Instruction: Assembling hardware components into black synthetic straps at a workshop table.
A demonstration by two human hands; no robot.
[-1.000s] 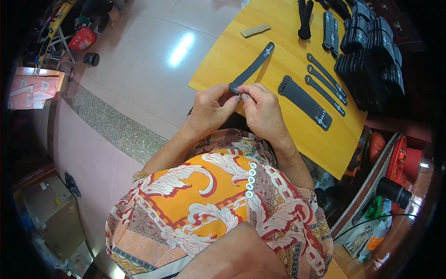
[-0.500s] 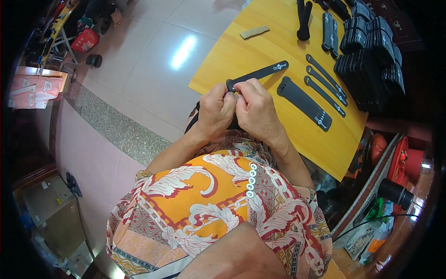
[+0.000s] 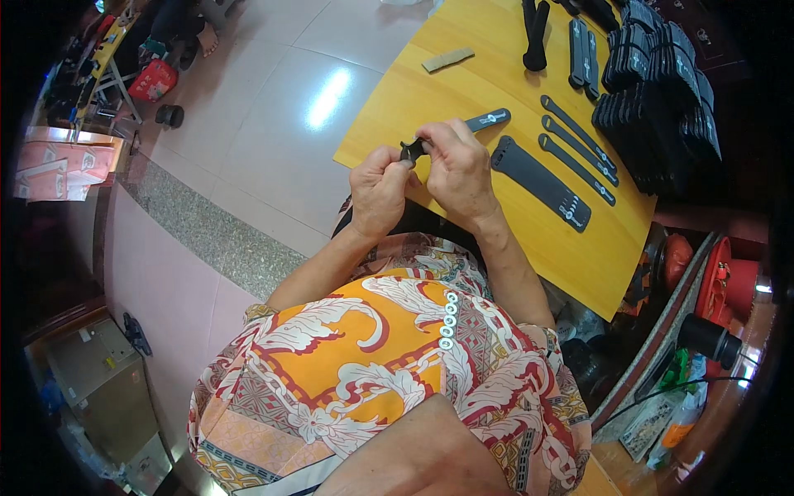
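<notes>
Between my two hands is a black strap (image 3: 488, 121), pinched at its near end over the table's left edge. The fingers of my left hand (image 3: 380, 188) close on that end, which looks bent or folded. My right hand (image 3: 457, 168) grips the strap right beside it, hiding its middle, while the rounded far end with a pale mark sticks out past the knuckles. To the right of my right hand lies a wide black strap stack (image 3: 539, 182), apart from it. Several narrow black straps (image 3: 576, 165) with slotted ends rest side by side farther right.
On the yellow table (image 3: 405, 99) are a tan strip (image 3: 448, 59) and a rolled black strap (image 3: 535, 41). Banded black bundles (image 3: 645, 116) pile up at the far right. A shelf with red items (image 3: 715, 285) stands right of the table. Tiled floor (image 3: 273, 91) spreads left.
Both hands have shifted slightly, with the right one moving up along the strap and covering more of it. The near end of the strap now shows bent between the fingertips.
</notes>
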